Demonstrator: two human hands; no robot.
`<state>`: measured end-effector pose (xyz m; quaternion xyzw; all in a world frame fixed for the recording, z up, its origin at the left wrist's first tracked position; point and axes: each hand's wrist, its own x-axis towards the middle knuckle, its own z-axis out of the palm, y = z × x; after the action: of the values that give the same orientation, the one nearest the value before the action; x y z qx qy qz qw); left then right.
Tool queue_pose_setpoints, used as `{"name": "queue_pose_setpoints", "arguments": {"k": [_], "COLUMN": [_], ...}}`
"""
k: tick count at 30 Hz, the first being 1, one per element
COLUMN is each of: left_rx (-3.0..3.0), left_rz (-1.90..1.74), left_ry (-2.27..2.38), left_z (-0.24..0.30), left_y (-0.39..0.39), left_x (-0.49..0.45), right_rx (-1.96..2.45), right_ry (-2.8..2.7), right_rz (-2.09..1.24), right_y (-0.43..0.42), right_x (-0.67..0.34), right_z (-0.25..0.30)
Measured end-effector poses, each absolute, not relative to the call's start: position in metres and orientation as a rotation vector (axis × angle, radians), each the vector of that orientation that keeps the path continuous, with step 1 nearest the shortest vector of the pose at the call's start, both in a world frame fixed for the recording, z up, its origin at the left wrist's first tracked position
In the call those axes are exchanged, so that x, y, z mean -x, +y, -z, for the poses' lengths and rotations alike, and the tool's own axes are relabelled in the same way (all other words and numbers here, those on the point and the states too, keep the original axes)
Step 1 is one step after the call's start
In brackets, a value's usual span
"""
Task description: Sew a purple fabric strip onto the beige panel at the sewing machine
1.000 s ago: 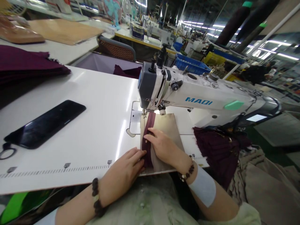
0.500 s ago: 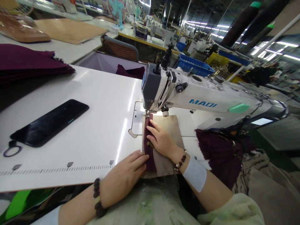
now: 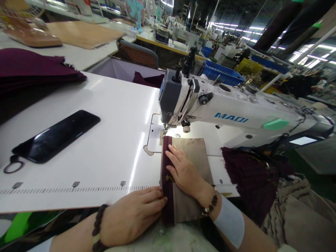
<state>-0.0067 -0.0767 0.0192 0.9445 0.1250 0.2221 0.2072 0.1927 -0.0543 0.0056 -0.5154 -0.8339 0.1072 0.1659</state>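
Note:
A beige fabric piece [image 3: 195, 154] lies on the sewing table, its far edge just on my side of the needle area of the white sewing machine [image 3: 231, 108]. Along its left side runs a maroon zipper strip [image 3: 168, 206] with a small brass-coloured zipper pull [image 3: 169, 178]. My right hand [image 3: 183, 171] rests flat on the piece, fingers apart, their tips on the zipper strip. At the near left edge, my left hand [image 3: 136, 215] has its fingers pressed together, gripping the side of the piece; its thumb is hidden.
A black phone [image 3: 57, 136] with a ring strap lies on the white tabletop [image 3: 118, 115], left of the machine. Stacked maroon fabric [image 3: 36, 70] sits at far left. Maroon zippered pieces [image 3: 249, 175] and beige cloth [image 3: 301, 210] hang at right. Behind stands a blue crate [image 3: 223, 73].
The fabric piece has moved toward my body, away from the presser foot. Both hands have come nearer with it, and the view has shifted slightly.

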Motion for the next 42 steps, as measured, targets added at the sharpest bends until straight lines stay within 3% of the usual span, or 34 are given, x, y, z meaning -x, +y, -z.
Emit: {"name": "queue_pose_setpoints", "arguments": {"k": [11, 18, 23, 42], "left_rx": [-2.637, -2.869, -2.98, -3.042], "left_rz": [-0.627, -0.626, -0.431, -0.275], "left_ry": [0.284, 0.677, 0.658, 0.687], "left_z": [-0.036, -0.036, -0.014, -0.013], "left_y": [-0.071, -0.004, 0.031, 0.043], "left_x": [0.006, 0.002, -0.008, -0.015], "right_rx": [1.467, 1.464, 1.469, 1.543], "right_ry": [-2.371, -2.368, -2.378, -2.452], "right_rz": [-0.254, -0.245, -0.227, -0.326], "right_y": [-0.055, -0.055, -0.055, -0.04], "right_x": [-0.191, -0.191, -0.191, -0.197], "right_z": [-0.004, 0.0, 0.001, -0.006]}}
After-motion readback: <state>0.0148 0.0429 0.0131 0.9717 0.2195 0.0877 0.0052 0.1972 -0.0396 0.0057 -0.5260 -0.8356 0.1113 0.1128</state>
